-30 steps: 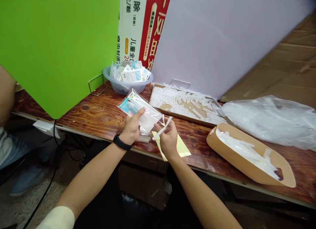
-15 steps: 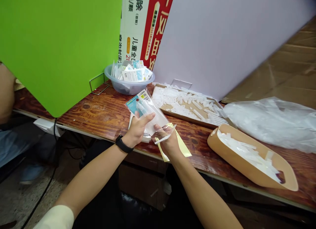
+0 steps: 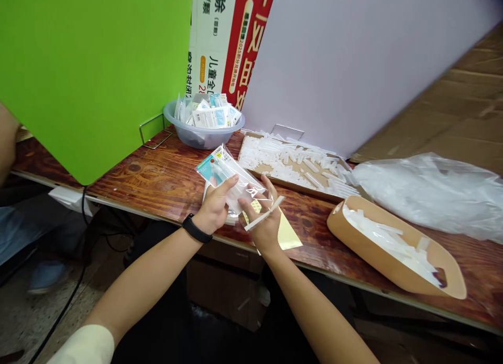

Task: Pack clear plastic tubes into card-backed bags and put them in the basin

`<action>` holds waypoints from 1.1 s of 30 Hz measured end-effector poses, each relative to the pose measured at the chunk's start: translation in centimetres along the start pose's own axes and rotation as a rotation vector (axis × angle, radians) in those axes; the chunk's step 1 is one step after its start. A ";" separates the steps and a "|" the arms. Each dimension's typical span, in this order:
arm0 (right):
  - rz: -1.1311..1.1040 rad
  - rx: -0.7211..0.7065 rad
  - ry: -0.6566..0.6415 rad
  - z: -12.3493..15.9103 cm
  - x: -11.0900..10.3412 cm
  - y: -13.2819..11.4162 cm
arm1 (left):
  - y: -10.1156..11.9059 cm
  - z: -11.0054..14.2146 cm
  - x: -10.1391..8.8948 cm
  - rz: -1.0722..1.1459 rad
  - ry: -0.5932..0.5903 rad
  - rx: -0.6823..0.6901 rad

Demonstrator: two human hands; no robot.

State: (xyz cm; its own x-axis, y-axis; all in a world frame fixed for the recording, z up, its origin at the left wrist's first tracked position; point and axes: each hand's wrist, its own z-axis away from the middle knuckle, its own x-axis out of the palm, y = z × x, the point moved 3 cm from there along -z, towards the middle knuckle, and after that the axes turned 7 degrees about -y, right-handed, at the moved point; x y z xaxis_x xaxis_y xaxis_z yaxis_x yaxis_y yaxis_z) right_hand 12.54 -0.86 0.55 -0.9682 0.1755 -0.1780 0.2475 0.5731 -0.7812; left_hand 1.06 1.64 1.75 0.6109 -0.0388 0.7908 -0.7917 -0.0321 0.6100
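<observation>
A clear plastic packet (image 3: 245,180) with a blue-and-white printed card in its far end is tilted above the table's front edge. My left hand (image 3: 216,204) is closed on its left side, thumb on top. My right hand (image 3: 265,217) grips the nearer end, with the thumb in front and fingers bent around the clear film. Across the right fingers lies a narrow white strip (image 3: 264,213); how it is held is unclear. Beneath the right hand is a yellow sheet (image 3: 290,233). Other packets (image 3: 232,218) lie under the left hand, mostly hidden.
A bluish bowl (image 3: 204,139) of packaged items stands behind. To its right are a shallow cardboard tray (image 3: 271,176) of small clear tubes, a tan bin (image 3: 369,254) of white pieces and a large plastic bag (image 3: 432,196). Green (image 3: 98,65) and lilac (image 3: 334,65) panels rise behind.
My right fingers have shifted up and spread around the packet's nearer end, and the white strip has turned slightly with them. The left hand keeps its hold. The view has moved slightly.
</observation>
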 end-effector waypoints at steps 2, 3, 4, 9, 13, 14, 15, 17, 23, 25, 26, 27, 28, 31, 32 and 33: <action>-0.007 0.002 0.012 -0.1 -0.1 0.1 | -0.3 0.2 0.1 -0.008 -0.021 -0.001; -0.010 0.007 0.025 -0.1 -0.2 0.2 | -0.4 0.4 0.2 -0.010 -0.023 0.007; -0.014 0.012 0.037 -0.1 -0.2 0.3 | -0.4 0.5 0.3 -0.010 -0.023 0.015; -0.046 0.050 0.053 -0.3 -0.3 0.6 | -1.1 1.1 0.6 -0.016 -0.002 0.027; 0.003 -0.014 0.030 -0.6 -0.5 0.3 | -1.8 1.3 0.7 -0.028 0.002 0.026; 0.015 -0.025 0.021 -0.6 -0.5 0.3 | -1.9 1.3 0.7 -0.033 -0.002 0.029; 0.021 -0.028 0.012 -0.7 -0.5 0.2 | -2.1 1.3 0.7 -0.039 -0.006 0.032; 0.013 -0.005 -0.003 -0.8 -0.4 0.3 | -2.1 1.1 0.7 -0.048 -0.007 0.036; -0.088 0.105 -0.071 -0.5 0.4 0.3 | -0.9 0.3 -0.1 -0.053 0.113 0.099; -0.181 0.168 -0.005 -0.4 0.3 0.4 | -0.3 0.0 -0.4 -0.047 0.148 0.112; -0.231 0.211 0.026 -0.5 0.2 0.6 | -0.1 -0.1 -0.5 -0.042 0.155 0.114; -0.287 0.263 0.023 -0.6 0.1 0.8 | 0.1 -0.2 -0.6 -0.038 0.156 0.115; -0.348 0.327 -0.025 -0.7 0.2 1.1 | 0.2 -0.2 -0.6 -0.038 0.148 0.113; -0.498 0.552 -0.296 -1.0 0.5 1.8 | 0.1 -0.2 -0.5 -0.059 0.100 0.086; -0.524 0.610 -0.350 -1.0 0.5 2.0 | 0.0 -0.1 -0.4 -0.070 0.083 0.075; -0.538 0.649 -0.365 -1.0 0.4 2.1 | -0.1 -0.1 -0.4 -0.080 0.070 0.068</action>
State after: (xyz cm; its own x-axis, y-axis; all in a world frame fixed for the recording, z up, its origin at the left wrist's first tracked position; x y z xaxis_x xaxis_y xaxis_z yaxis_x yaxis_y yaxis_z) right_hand 12.73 1.17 -0.57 -0.9255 -0.3116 0.2155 -0.2013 -0.0773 -0.9765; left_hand 0.90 1.74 1.41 0.6685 0.0363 0.7429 -0.7371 -0.1005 0.6682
